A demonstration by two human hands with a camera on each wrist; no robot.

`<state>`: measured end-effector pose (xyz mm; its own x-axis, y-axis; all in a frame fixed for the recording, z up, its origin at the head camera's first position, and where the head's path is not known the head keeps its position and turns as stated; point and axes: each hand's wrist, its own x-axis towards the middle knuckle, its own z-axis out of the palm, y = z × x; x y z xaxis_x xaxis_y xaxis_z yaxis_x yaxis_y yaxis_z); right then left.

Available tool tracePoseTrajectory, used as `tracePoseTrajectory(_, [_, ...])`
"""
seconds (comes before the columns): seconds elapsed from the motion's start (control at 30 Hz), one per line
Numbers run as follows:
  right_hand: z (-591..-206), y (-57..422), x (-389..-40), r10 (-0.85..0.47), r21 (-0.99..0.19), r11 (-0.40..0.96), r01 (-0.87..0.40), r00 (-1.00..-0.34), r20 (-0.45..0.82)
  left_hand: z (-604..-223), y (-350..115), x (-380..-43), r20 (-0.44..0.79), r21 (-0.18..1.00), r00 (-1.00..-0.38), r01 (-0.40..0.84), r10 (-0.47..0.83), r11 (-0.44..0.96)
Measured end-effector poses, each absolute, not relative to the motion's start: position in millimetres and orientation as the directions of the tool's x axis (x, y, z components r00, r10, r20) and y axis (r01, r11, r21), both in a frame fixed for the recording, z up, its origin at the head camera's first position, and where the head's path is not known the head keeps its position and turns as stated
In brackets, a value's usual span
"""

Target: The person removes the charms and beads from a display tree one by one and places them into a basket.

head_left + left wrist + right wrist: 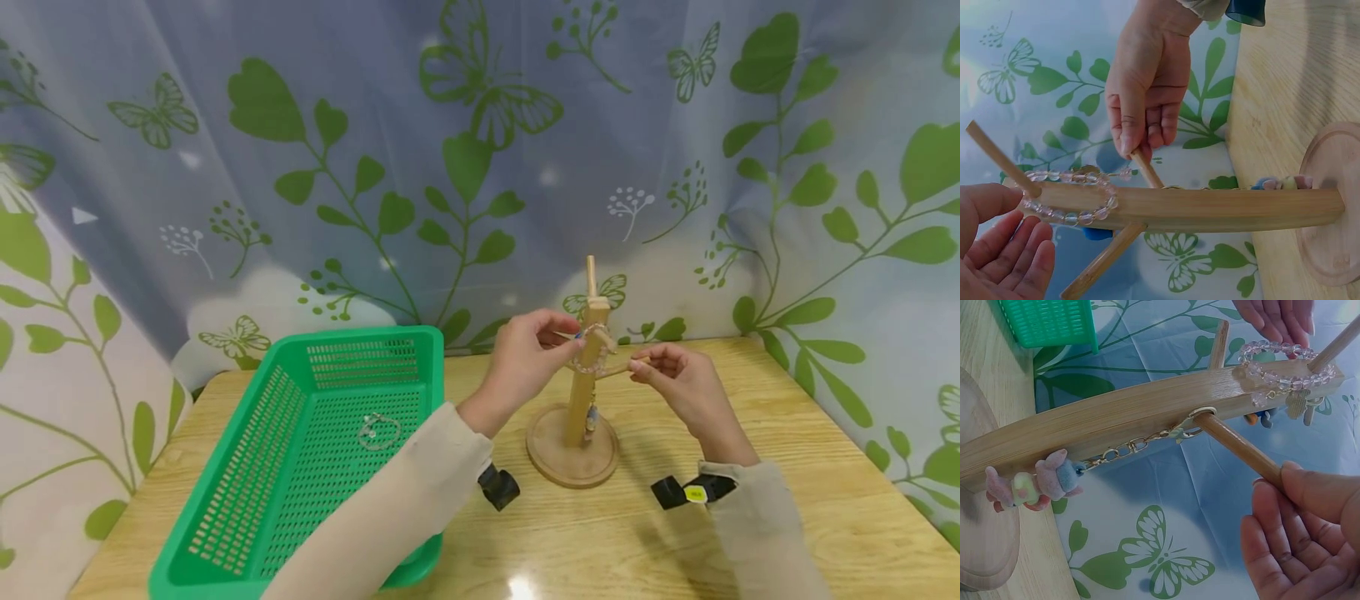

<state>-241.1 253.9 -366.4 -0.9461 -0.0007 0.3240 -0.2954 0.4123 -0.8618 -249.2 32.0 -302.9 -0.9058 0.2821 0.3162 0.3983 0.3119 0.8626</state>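
A wooden jewelry stand with several pegs stands upright on the table. A pink clear-bead bracelet loops around an upper peg, lying against the post. My left hand is beside it, thumb tip touching the beads and the other fingers loosely extended. My right hand pinches the end of a lower peg between thumb and fingers. From that peg a keychain with a gold clasp and pink-and-blue plush figure hangs along the post. A blue-and-orange charm shows partly behind the post.
A green plastic basket stands left of the stand, partly behind my left forearm. Inside it lies a thin bracelet. A leaf-and-butterfly curtain hangs behind the wooden table.
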Motion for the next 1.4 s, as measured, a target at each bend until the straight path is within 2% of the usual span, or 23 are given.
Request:
tracePoseTrajectory(0.57, [-365.3,254.0,-241.1,-0.009,-0.866,0.409,-0.287,-0.951,0.310,-312.5,42.3,-249.1,0.378,0.799,-0.891,0.452,0.253,0.397])
tracePoseTrajectory(1.4, [-366.1,255.7,-241.5,-0.016,-0.866,0.395,-0.307,-0.945,0.327,-296.3,41.7,-240.1,0.482,0.770,-0.829,0.556,0.284,0.313])
